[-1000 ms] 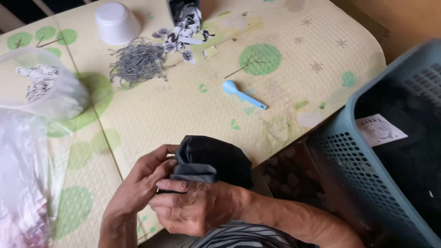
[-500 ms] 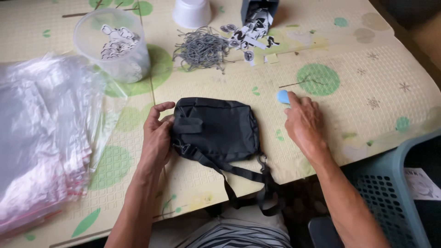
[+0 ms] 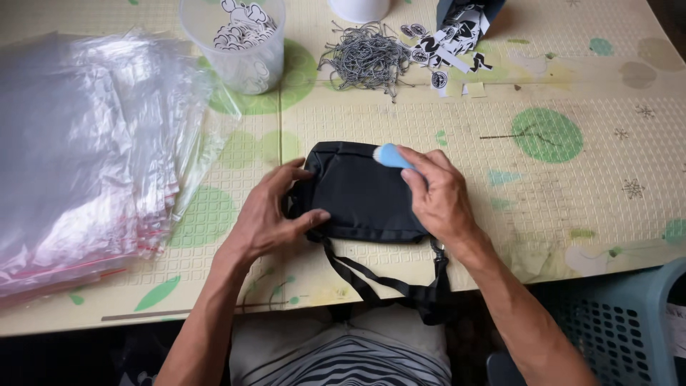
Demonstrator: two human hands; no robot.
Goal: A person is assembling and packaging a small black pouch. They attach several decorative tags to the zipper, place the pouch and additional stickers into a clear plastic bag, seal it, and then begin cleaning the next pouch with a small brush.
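A small black pouch bag (image 3: pixel 361 191) lies flat on the patterned mat, its black strap (image 3: pixel 389 282) hanging over the near table edge. My left hand (image 3: pixel 271 214) presses on the bag's left end, thumb resting on the fabric. My right hand (image 3: pixel 439 193) grips a light blue brush-like tool (image 3: pixel 391 155) and holds its head against the bag's upper right part.
A stack of clear plastic bags (image 3: pixel 86 157) covers the left side. Behind the bag stand a clear cup of black-and-white stickers (image 3: pixel 239 39), a heap of grey cords (image 3: pixel 364 57), scattered tags (image 3: pixel 446 50) and a white cup (image 3: pixel 357 8). A blue-grey basket (image 3: pixel 614 322) sits at lower right.
The bag went from being held in both hands at the table edge to lying flat on the mat. My right hand reached for the blue tool, picked it up and brought it onto the bag.
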